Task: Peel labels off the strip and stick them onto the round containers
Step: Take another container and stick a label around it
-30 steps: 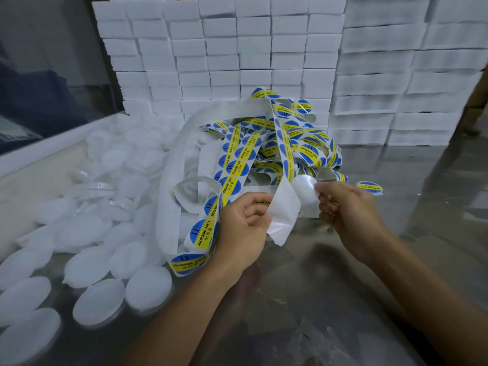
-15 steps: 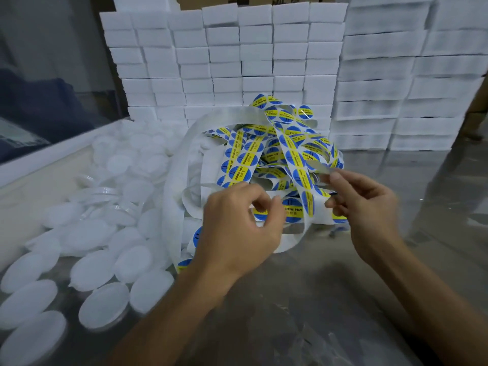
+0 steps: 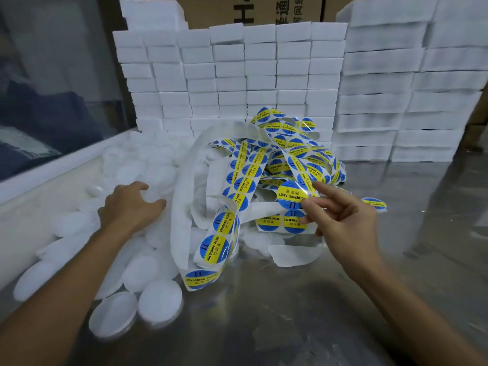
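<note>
Right hand point(image 3: 340, 223) now pinches one peeled label point(image 3: 293, 195) between thumb and finger, lifted clear of tangled strip point(image 3: 237, 186). Left hand point(image 3: 129, 207) has let go of strip, curls over round container point(image 3: 150, 192) in white pile. Sticking likely next.

2 hands point(image 3: 132, 207), 1 label strip point(image 3: 237, 186), 1 loose label point(image 3: 374, 203), uncountable containers point(image 3: 159, 299).

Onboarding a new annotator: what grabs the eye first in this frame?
The tangled label strip, blue-and-yellow "SOLDERING PASTE" rounds, heaped mid-table. Just right of it, the right hand holds one peeled label on its fingers, while the left hand reaches into the pile of white round containers at left. Stacked white boxes wall the back.
</note>
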Motion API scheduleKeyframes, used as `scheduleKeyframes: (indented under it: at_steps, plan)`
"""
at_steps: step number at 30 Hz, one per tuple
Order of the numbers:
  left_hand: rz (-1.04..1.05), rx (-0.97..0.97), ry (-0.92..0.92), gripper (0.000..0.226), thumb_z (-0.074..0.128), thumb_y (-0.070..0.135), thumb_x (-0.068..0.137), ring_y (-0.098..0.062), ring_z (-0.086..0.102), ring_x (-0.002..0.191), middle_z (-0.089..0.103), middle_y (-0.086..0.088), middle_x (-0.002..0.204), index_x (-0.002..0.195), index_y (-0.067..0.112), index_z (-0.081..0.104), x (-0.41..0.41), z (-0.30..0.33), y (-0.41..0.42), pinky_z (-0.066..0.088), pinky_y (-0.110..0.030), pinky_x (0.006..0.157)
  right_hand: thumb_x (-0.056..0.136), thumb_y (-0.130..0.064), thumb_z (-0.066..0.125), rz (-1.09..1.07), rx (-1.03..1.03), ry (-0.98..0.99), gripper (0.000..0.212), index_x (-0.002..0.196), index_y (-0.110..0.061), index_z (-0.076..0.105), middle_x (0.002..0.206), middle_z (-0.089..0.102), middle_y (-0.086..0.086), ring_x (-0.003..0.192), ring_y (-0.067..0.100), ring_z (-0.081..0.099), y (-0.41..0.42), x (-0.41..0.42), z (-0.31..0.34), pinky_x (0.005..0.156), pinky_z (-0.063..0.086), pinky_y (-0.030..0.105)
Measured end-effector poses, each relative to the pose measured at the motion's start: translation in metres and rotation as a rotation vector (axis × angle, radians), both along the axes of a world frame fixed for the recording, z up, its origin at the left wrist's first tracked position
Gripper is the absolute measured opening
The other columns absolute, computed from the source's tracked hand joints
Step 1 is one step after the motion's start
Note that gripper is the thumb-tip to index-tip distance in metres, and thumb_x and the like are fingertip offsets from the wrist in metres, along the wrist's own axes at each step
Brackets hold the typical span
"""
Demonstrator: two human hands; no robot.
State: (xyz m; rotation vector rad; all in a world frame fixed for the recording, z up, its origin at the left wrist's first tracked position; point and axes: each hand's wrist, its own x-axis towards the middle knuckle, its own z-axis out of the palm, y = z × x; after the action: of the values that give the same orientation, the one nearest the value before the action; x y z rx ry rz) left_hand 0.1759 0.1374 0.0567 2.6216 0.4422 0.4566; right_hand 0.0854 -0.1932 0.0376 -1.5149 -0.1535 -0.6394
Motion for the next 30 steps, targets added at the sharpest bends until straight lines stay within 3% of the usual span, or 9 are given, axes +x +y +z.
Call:
scheduleKeyframes:
  at_steps: [7, 13, 19, 22, 25, 28, 30]
  plan:
    - [-0.033, -0.016, -0.276, 0.006, 0.070, 0.015, 0.084, -0.035, 0.062, 0.093, 0.067, -0.014, 0.107, 0.089, 0.014, 0.073, 0.000, -0.002, -0.003, 0.046, -0.036, 0.076, 0.084, -0.006, 0.073, -0.057, -0.001, 0.021, 0.016, 0.091, -0.020, 0.073, 0.076, 0.076, -0.001, 0.062, 0.015, 0.073, -0.007, 0.006, -0.006, 0.043, 0.045, 0.019]
    - [-0.074, -0.086, -0.487, 0.019, 0.069, 0.008, 0.086, -0.026, 0.057, 0.080, 0.067, -0.002, 0.089, 0.103, 0.014, 0.064, -0.004, 0.002, -0.008, 0.046, -0.037, 0.073, 0.086, -0.005, 0.072, -0.070, 0.011, 0.022, 0.012, 0.083, -0.017, 0.071, 0.072, 0.074, -0.001, 0.056, 0.018, 0.071, -0.010, 0.007, -0.006, 0.040, 0.044, 0.020]
    - [-0.129, 0.102, -0.720, 0.020, 0.062, 0.005, 0.092, -0.037, 0.052, 0.099, 0.064, -0.016, 0.102, 0.111, 0.003, 0.067, -0.016, 0.012, -0.028, 0.039, -0.041, 0.069, 0.088, -0.007, 0.071, -0.085, 0.008, 0.043, 0.012, 0.082, -0.018, 0.071, 0.075, 0.074, -0.006, 0.059, 0.020, 0.073, -0.009, 0.006, -0.005, 0.040, 0.043, 0.020]
    - [-0.261, 0.036, -0.868, 0.018, 0.059, -0.002, 0.090, -0.039, 0.054, 0.094, 0.058, -0.021, 0.099, 0.105, -0.002, 0.069, -0.029, 0.021, -0.050, 0.048, -0.043, 0.076, 0.087, -0.009, 0.072, -0.088, 0.005, 0.035, 0.016, 0.079, -0.023, 0.072, 0.088, 0.073, -0.009, 0.064, 0.019, 0.074, -0.008, 0.004, -0.004, 0.041, 0.043, 0.020]
    - [-0.384, -0.075, -0.953, 0.019, 0.061, -0.008, 0.084, -0.036, 0.056, 0.093, 0.053, -0.019, 0.098, 0.095, 0.000, 0.073, -0.041, 0.028, -0.080, 0.051, -0.046, 0.085, 0.086, -0.012, 0.074, -0.113, -0.013, 0.032, 0.020, 0.075, -0.028, 0.071, 0.099, 0.068, 0.006, 0.062, 0.012, 0.070, -0.009, 0.005, -0.005, 0.046, 0.045, 0.023]
    - [-0.441, -0.098, -1.026, 0.021, 0.063, -0.008, 0.080, -0.029, 0.054, 0.087, 0.046, -0.010, 0.094, 0.086, 0.008, 0.076, -0.055, 0.031, -0.111, 0.044, -0.023, 0.084, 0.086, -0.015, 0.074, -0.098, -0.008, 0.056, 0.017, 0.075, -0.029, 0.072, 0.081, 0.068, 0.003, 0.056, 0.011, 0.055, -0.012, 0.006, -0.006, 0.050, 0.043, 0.029]
    - [-0.526, -0.157, -1.017, 0.023, 0.062, -0.007, 0.080, -0.025, 0.058, 0.073, 0.050, -0.006, 0.087, 0.087, 0.010, 0.077, -0.061, 0.030, -0.127, 0.048, -0.029, 0.070, 0.086, -0.015, 0.074, -0.086, 0.012, 0.060, 0.018, 0.075, -0.030, 0.072, 0.071, 0.066, -0.005, 0.053, 0.007, 0.052, -0.013, 0.007, -0.005, 0.048, 0.043, 0.023]
